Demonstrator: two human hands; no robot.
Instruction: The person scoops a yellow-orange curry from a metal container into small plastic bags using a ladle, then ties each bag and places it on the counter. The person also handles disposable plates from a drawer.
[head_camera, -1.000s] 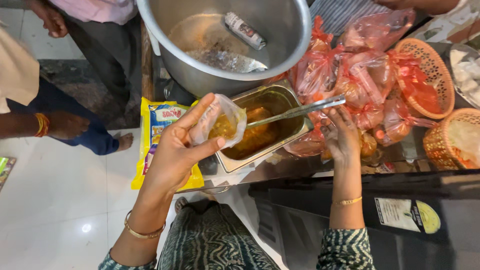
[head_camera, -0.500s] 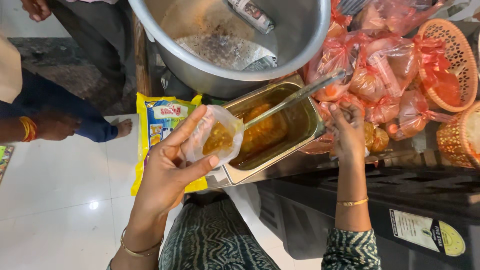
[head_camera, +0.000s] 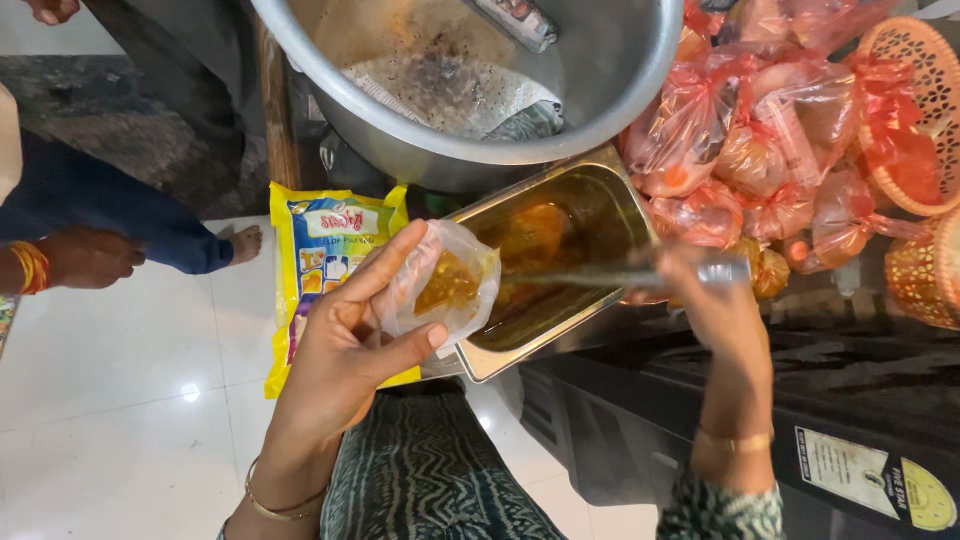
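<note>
- The small clear plastic bag (head_camera: 440, 290), partly filled with orange-yellow curry, sat at frame centre, held open over the near left corner of the rectangular steel tray (head_camera: 560, 260).
- The left hand (head_camera: 345, 350) gripped the bag, thumb under its lower edge and fingers curled behind it.
- The right hand (head_camera: 705, 300), centre right, was closed around the handle of the long steel ladle (head_camera: 600, 277), which lay nearly level across the tray with its bowl end toward the bag.
- Compared with the frame a second earlier, the ladle handle had dropped from a raised slant to near level, and its tip had come closer to the bag mouth. Judgement: a portion was being transferred into the bag.
- The view had also shifted; the large round steel pot (head_camera: 480, 90) now filled more of the upper frame.
- A heap of knotted pink-tinted plastic food bags (head_camera: 760, 150) lay at upper right, beside an orange woven basket (head_camera: 920, 120).
- A yellow printed packet (head_camera: 325, 260) hung left of the tray.
- A seated person's arm with orange bangles (head_camera: 60, 265) showed at far left.
- Motion blur obscured the ladle bowl and the right hand's fingers; whether the ladle touched the bag could not be determined.
- The pot and basket were cut off by the frame edges.
</note>
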